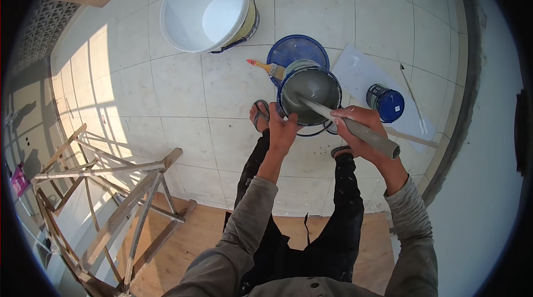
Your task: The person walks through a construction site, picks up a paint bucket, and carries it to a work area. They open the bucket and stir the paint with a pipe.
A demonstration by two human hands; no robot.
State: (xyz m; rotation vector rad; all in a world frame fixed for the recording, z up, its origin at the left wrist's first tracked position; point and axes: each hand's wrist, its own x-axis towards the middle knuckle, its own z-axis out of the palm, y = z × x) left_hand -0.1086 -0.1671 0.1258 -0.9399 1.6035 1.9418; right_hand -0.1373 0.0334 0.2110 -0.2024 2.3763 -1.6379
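I'm watching a round blue bucket [338,87] of grey paint standing mid tiled floor [166,86], right hand [361,127] gripping a grey paint-coated stick [322,109] dipping into it, left hand [283,130] fingers curling over its near rim, orange-handled brush [266,67] lying at its far rim, large white plastic bucket [183,13] sitting towards the floor's far edge.

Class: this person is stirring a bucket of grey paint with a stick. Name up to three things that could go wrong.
1. The stick leans steeply; hard stirring could slop paint onto the sandalled foot beside the bucket.
2. Only the left hand steadies the rim, so the bucket might tip.
3. The brush lying by the rim could get knocked onto the tiles.
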